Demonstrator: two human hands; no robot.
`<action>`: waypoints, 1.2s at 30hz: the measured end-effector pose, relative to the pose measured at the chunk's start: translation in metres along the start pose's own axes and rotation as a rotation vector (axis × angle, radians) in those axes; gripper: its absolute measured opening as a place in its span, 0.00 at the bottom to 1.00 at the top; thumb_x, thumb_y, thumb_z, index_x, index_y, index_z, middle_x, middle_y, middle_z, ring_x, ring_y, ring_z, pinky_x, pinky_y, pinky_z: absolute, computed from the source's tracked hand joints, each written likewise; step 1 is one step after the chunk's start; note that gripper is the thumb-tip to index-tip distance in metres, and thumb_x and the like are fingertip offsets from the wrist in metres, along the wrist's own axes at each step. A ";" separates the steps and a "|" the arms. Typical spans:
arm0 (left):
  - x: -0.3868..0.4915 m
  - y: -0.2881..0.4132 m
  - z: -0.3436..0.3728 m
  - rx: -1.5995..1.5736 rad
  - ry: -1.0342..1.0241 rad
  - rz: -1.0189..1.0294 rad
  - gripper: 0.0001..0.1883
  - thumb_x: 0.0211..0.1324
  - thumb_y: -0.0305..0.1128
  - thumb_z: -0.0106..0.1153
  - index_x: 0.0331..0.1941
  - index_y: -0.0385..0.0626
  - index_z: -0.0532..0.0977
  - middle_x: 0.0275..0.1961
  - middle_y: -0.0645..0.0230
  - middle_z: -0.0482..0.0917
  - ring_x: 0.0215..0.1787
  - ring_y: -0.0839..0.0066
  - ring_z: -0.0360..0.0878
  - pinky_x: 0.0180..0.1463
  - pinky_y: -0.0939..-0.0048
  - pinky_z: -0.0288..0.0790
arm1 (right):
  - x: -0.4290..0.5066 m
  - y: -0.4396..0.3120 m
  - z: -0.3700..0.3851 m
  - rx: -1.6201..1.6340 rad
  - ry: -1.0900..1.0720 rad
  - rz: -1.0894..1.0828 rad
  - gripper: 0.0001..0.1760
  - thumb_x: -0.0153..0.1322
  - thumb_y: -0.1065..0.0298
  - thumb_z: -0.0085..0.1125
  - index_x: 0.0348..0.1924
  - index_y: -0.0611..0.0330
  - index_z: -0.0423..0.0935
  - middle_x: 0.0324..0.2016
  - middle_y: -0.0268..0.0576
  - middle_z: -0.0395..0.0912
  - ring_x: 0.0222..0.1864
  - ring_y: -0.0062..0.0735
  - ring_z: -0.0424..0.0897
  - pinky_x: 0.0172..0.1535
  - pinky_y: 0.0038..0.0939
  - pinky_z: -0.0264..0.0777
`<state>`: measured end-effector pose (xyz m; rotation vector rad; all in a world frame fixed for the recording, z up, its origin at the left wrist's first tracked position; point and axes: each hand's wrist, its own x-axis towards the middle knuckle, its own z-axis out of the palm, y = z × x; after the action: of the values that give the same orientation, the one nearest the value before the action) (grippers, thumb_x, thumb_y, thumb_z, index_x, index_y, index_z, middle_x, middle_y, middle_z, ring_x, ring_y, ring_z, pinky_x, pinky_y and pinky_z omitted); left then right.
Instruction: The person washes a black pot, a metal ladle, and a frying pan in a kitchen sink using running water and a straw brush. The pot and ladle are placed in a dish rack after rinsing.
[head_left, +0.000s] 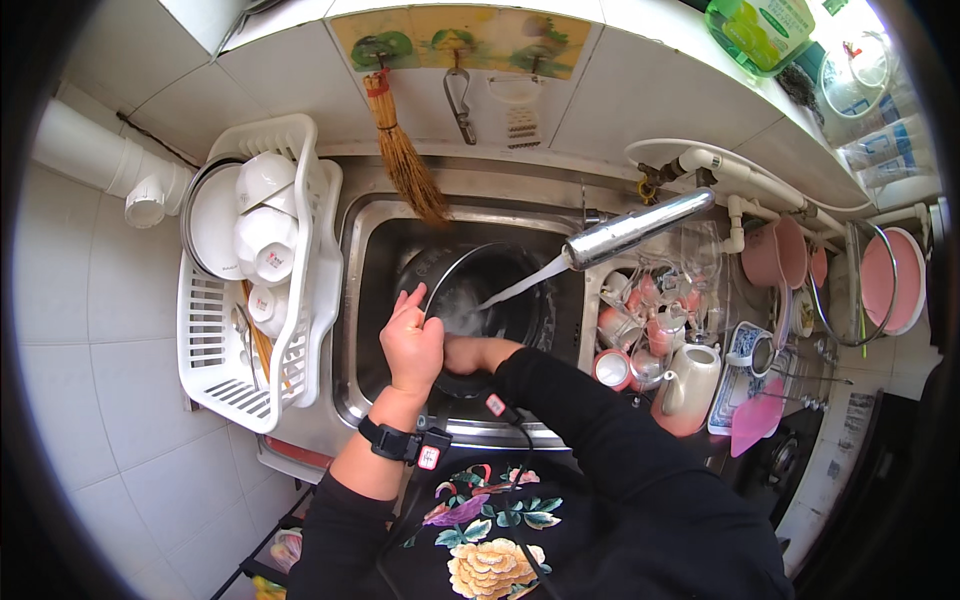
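A round dark pot (504, 289) with a thin bright rim sits tilted in the stainless steel sink (375, 214). My left hand (411, 341) grips its left rim, with the thumb on the inner side and the fingers outside. Inside the near part of the pot is my right hand (466, 354); its fingers are hidden, so what it holds cannot be made out. From the chrome faucet (637, 229) a stream of water (523, 286) runs into the pot and splashes beside my hands.
Left of the sink stands a white plastic dish rack (304, 225) with bowls (266, 244) and chopsticks. A straw brush (405, 157) hangs over the sink's back edge. Cups and a ceramic teapot (686, 382) crowd the right counter, beneath pipes (750, 180).
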<state>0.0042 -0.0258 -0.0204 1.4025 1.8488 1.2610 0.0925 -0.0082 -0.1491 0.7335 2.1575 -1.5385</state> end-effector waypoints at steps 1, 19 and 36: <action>0.001 0.000 0.001 0.000 -0.027 0.013 0.09 0.38 0.19 0.47 0.12 0.34 0.59 0.38 0.40 0.78 0.49 0.52 0.77 0.61 0.57 0.63 | -0.003 -0.003 0.005 0.394 0.143 -0.186 0.21 0.65 0.61 0.50 0.47 0.65 0.74 0.52 0.54 0.71 0.54 0.46 0.71 0.55 0.39 0.64; 0.023 0.009 0.009 0.020 -0.151 -0.036 0.09 0.38 0.22 0.48 0.13 0.33 0.61 0.35 0.41 0.78 0.44 0.47 0.77 0.60 0.60 0.64 | -0.028 -0.023 -0.008 0.465 0.258 0.146 0.14 0.64 0.67 0.52 0.42 0.55 0.79 0.38 0.50 0.77 0.39 0.43 0.77 0.46 0.39 0.69; 0.024 -0.003 -0.014 0.031 -0.135 -0.283 0.08 0.39 0.22 0.50 0.13 0.33 0.65 0.27 0.46 0.79 0.53 0.57 0.75 0.48 0.68 0.69 | -0.069 0.018 0.007 -0.289 0.314 0.157 0.12 0.60 0.68 0.53 0.36 0.57 0.79 0.34 0.53 0.78 0.40 0.53 0.77 0.44 0.44 0.70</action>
<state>-0.0172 -0.0086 -0.0133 1.1611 1.9002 0.9773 0.1584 -0.0231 -0.1242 1.0698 2.4088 -1.0588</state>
